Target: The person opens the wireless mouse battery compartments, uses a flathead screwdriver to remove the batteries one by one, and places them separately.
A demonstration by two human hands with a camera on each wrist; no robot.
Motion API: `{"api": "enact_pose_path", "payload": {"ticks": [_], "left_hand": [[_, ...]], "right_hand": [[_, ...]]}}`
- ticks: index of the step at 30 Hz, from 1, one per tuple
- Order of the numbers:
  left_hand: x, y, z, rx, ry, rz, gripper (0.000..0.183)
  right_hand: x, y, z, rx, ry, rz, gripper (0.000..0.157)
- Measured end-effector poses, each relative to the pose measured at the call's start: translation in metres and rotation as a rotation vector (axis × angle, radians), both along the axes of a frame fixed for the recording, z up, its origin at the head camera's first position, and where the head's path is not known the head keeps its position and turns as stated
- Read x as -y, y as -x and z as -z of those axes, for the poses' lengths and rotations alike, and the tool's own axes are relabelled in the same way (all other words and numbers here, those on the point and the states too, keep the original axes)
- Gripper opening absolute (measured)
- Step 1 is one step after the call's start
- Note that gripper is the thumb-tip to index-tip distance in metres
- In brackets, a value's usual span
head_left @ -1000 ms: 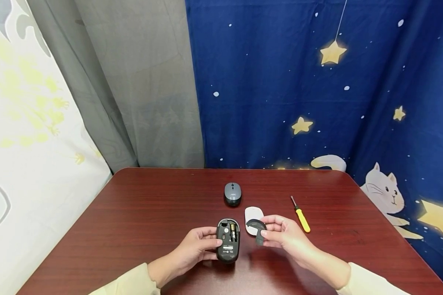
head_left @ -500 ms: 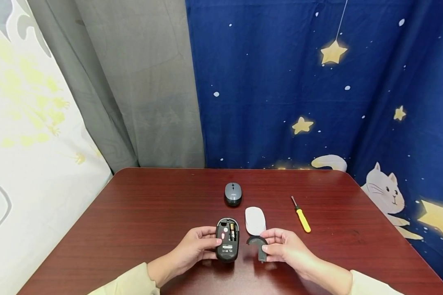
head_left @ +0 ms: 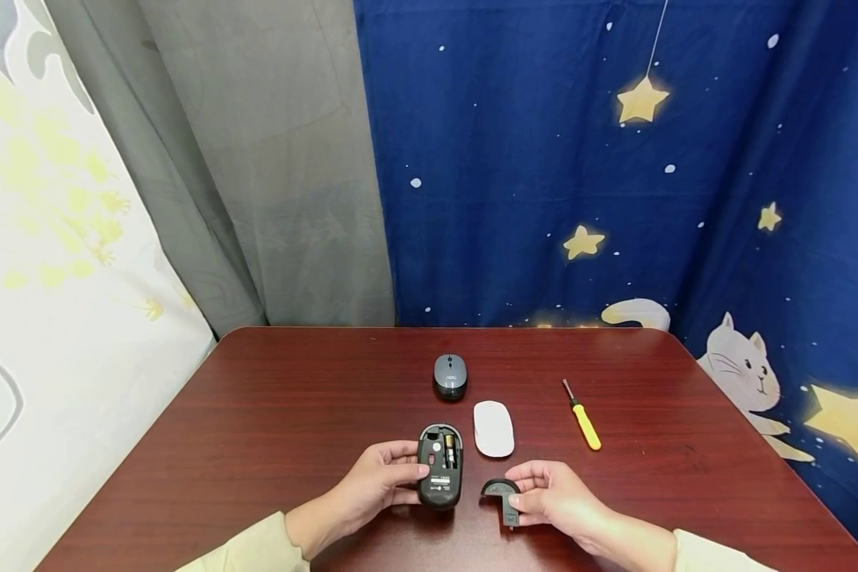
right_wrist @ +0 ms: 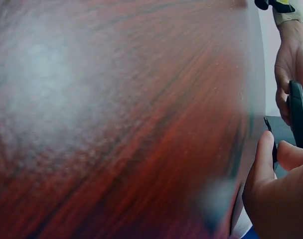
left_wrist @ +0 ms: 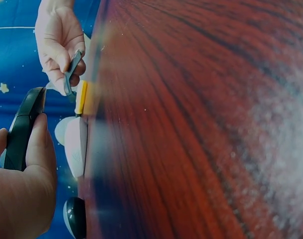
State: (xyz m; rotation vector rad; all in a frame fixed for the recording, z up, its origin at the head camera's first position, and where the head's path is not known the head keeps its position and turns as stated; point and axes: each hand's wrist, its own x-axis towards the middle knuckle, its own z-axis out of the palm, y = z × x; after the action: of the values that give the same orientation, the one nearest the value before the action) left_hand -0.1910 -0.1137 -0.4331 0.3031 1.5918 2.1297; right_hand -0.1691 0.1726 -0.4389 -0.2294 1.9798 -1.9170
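My left hand (head_left: 388,477) grips a black computer mouse (head_left: 440,485), its underside facing up. Its battery bay is uncovered, and a battery (head_left: 450,450) shows inside. In my right hand (head_left: 554,496) a black battery cover (head_left: 509,508), curved at one end with a narrow leg, is pinched between thumb and fingers. The cover is apart from the mouse, to its right. In the left wrist view the cover (left_wrist: 72,73) appears edge-on in the right hand, and the held mouse (left_wrist: 24,130) stands tilted. The right wrist view shows the cover mostly hidden by the fingers.
A white mouse (head_left: 494,429) lies just beyond the hands on the reddish-brown table (head_left: 293,397). Behind it sits a grey-and-black mouse (head_left: 450,376). A screwdriver (head_left: 583,421) with a yellow handle lies at the right. Curtains (head_left: 515,159) hang behind the table.
My right hand has drawn the battery cover down toward me, off its overlap with the white mouse, and turned it so the leg points nearer. The left hand and its mouse stay nearly still.
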Motion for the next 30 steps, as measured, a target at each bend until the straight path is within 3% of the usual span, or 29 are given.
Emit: {"api": "enact_pose_path", "payload": {"ticks": [16,30], "left_hand": [[0.000,0.000,0.004,0.001,-0.005,-0.002,0.041],[0.000,-0.001,0.004,0.006,-0.002,-0.004,0.041]], "right_hand": [[0.002,0.002,0.010,-0.043,-0.112,0.055,0.032],[0.000,0.005,0.009,-0.208,-0.305,0.085,0.029]]}}
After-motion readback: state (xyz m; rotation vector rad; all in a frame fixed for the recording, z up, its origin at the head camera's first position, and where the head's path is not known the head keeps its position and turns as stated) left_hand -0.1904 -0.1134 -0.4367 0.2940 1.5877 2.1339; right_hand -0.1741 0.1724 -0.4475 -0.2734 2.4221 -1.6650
